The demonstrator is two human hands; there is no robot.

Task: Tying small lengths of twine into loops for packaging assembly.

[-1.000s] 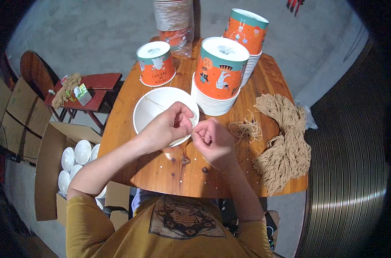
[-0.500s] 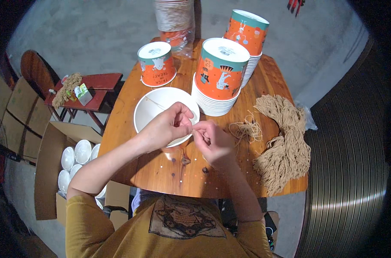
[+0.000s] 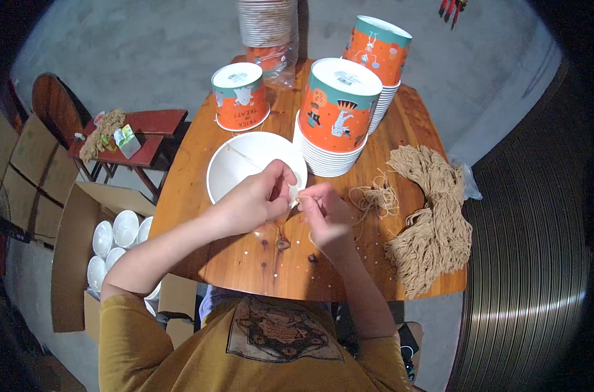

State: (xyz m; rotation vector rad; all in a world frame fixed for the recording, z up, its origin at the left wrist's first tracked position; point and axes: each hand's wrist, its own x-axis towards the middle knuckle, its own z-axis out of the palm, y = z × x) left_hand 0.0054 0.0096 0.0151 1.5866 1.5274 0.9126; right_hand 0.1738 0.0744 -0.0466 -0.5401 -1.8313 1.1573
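A white paper bucket (image 3: 235, 163) lies with its mouth toward me, and a thin tan cord (image 3: 246, 157) crosses its opening from the far rim. At the near right rim, my left hand (image 3: 261, 199) is closed in a pinch on the cord, partly covering the rim. Right beside it, my right hand (image 3: 326, 212) pinches the light cord too, its fingertips almost touching the left ones. A loose strand hangs below the right hand. Whether the cord passes through the rim there is hidden by my fingers.
To the right lie a loose cord tangle (image 3: 377, 198) and a thick tan cord bundle (image 3: 434, 222). Upside-down orange bucket stacks (image 3: 339, 121) stand behind on the wooden table (image 3: 244, 274). A cardboard box (image 3: 68, 261) of white buckets sits at lower left, near a red bench (image 3: 156, 121).
Both hands have shifted slightly right and down at the rim, and the bucket has moved slightly right with them. A bit more light cord shows between the fingertips.
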